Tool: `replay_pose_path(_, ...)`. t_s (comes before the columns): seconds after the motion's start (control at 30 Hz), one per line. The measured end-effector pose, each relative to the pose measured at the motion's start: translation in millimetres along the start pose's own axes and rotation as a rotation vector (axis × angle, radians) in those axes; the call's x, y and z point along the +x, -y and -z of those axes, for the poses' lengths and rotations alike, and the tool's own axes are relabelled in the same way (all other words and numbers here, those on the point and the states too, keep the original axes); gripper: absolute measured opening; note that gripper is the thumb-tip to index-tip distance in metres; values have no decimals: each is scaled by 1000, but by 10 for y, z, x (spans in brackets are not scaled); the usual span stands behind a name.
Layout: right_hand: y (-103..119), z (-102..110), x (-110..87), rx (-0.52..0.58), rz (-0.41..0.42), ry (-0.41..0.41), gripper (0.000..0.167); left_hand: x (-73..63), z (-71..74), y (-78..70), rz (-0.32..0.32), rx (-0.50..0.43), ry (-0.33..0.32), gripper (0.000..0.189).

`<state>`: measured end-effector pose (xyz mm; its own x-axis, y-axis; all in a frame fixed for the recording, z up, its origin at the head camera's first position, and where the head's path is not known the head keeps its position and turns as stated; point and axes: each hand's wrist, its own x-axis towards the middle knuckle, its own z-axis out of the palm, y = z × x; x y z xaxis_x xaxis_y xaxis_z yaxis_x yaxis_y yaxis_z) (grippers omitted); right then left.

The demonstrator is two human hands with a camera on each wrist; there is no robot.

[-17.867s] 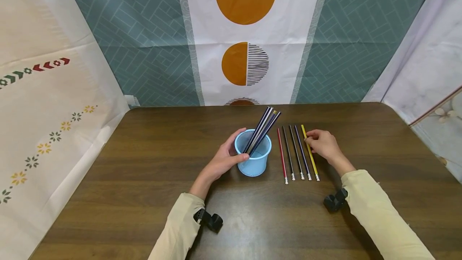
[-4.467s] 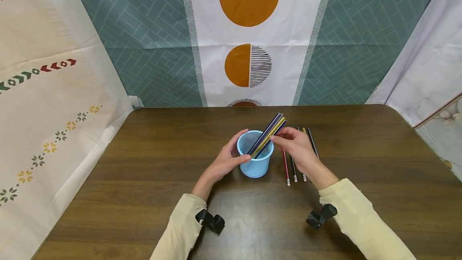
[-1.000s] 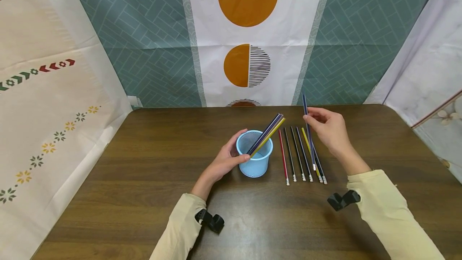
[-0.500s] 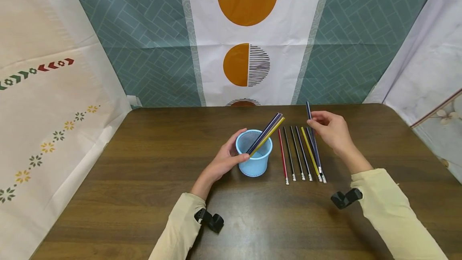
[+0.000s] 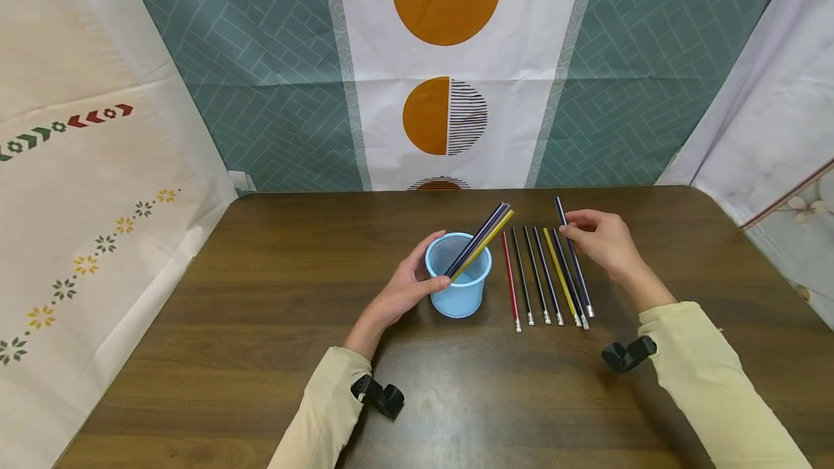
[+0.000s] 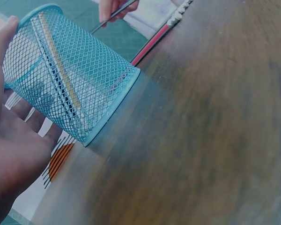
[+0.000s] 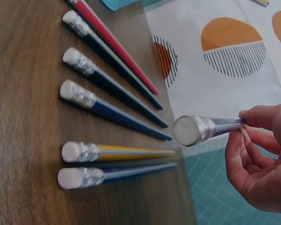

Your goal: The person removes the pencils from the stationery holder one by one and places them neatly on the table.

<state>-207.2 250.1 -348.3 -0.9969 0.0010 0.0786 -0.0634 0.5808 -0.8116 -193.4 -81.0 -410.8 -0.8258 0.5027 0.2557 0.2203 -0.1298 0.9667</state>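
Observation:
My left hand [image 5: 407, 284] holds a light-blue mesh pencil cup [image 5: 456, 302], thumb at the near rim and fingers round the far side. Several pencils [image 5: 485, 234], dark ones and a yellow one, lean to the right in the cup. My right hand [image 5: 602, 241] pinches a dark blue pencil [image 5: 576, 266] near its upper end, eraser end toward me. In the right wrist view this pencil's eraser [image 7: 186, 131] stands above the table. To its left lies a row of pencils: a red pencil [image 5: 511, 282], dark ones, a yellow pencil [image 5: 562, 275] and a dark blue pencil [image 5: 570, 277].
The brown wooden table [image 5: 260, 310] ends at a patterned cloth backdrop [image 5: 274, 93]. The row's pencils lie side by side with erasers toward me, between the cup and my right hand. More cloth hangs at the left and right sides.
Over the last second my right hand lowers the blue pencil and shifts it right, past the row's end. Earlier, another blue pencil joined the row beside the yellow one. My left hand stays put.

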Motion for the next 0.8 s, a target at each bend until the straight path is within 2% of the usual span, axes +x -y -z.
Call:
replay_pose_path(0.4, -220, 24, 12, -82, -44, 62, 39, -2, -8, -10, 9, -2, -6, 80)
replay_pose_path(0.8, -445, 2, 32, -97, -71, 71, 36, -9, -12, -14, 4, 8, -10, 93)
